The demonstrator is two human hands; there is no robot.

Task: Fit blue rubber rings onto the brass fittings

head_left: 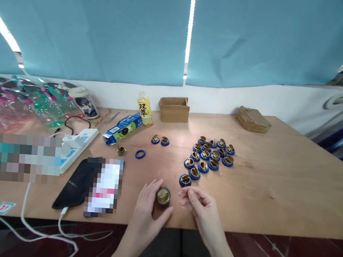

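Note:
My left hand (pixel 150 206) curls around a round brass fitting (pixel 163 197) with a dark rim, near the table's front edge. Its fingers are at the far left side of the fitting and the thumb is at the near right. To the right, my right hand (pixel 199 204) has its thumb and fingers pinched together; anything between them is too small to make out. Just beyond that hand stands a brass fitting with a blue ring (pixel 185 180), its half-disc flaps raised. Several similar fittings (pixel 205 155) form a cluster behind it.
Two more fittings (pixel 160 140), a loose blue ring (pixel 140 154) and a ringless brass fitting (pixel 121 151) lie left of centre. Beyond are a blue box (pixel 122 128), a yellow drink bottle (pixel 145 109) and cardboard boxes (pixel 174 112). A black phone-like slab (pixel 76 184) and power strip (pixel 82 145) occupy the left.

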